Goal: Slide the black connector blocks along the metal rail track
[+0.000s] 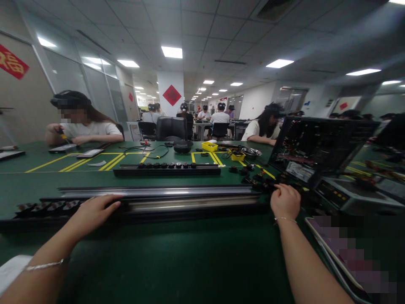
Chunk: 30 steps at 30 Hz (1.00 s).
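My left hand (98, 210) lies over a long black track rail (190, 214), its fingers stretched forward and the thumb apart. Several small black parts with metal contacts (47, 207) sit in a row along the rail's left end. A metal strip runs along the rail's groove, and a second rail (155, 192) lies just behind. At the rail's right end, my right hand (286, 200) reaches into a pile of small black parts (261, 181). Its fingers are curled, and whatever is between them is hidden.
Farther back lies a shorter black rail (167, 171) with several parts on it. An open computer case (316, 147) stands at right, beside a metal box (354, 196) and a tablet-like device (335, 257). Yellow trays (209, 146) and cables lie beyond. Other people sit across the green table (196, 261).
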Tool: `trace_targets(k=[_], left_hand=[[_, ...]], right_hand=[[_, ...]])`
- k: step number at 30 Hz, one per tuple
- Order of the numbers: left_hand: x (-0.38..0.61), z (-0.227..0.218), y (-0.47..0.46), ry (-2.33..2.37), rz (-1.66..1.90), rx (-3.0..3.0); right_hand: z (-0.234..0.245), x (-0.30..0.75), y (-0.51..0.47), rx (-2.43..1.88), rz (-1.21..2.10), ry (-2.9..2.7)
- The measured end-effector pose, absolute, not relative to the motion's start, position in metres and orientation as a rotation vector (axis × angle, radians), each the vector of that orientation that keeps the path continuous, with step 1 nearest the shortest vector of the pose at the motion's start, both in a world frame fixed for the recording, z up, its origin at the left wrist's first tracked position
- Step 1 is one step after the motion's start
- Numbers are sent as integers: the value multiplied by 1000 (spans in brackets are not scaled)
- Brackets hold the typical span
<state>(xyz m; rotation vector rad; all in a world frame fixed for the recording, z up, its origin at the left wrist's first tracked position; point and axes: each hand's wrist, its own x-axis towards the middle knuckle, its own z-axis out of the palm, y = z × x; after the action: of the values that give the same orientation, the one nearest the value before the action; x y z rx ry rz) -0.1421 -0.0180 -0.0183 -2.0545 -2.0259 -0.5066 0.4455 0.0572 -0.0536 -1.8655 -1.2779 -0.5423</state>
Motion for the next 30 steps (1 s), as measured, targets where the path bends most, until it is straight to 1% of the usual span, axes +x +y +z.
trace_targets(k=[3, 6, 9, 12, 16, 23, 30], left_hand=[[-146, -23, -16, -2087, -442, -2168], [-144, -27, -15, -2036, -352, -2049], [-139, -29, -17, -2037, -238, -1974], [-132, -26, -19, -2023, -197, -1975], [-121, -20, -19, -2033, -214, -2083], [-121, -21, -14, -2014, -260, -2140], [-116, -12, -16, -2208, -191, -2125]], right_hand=[[-40, 419, 52, -1754, -508, -1385], [-33, 376, 42, -1604, -391, -1598], [-38, 325, 30, -1390, -278, -1924], [-48, 288, 19, -1261, -213, -2154], [-55, 276, 13, -1297, -204, -2206], [-52, 279, 13, -1315, -220, -2202], [-55, 278, 15, -1303, -243, -2187]])
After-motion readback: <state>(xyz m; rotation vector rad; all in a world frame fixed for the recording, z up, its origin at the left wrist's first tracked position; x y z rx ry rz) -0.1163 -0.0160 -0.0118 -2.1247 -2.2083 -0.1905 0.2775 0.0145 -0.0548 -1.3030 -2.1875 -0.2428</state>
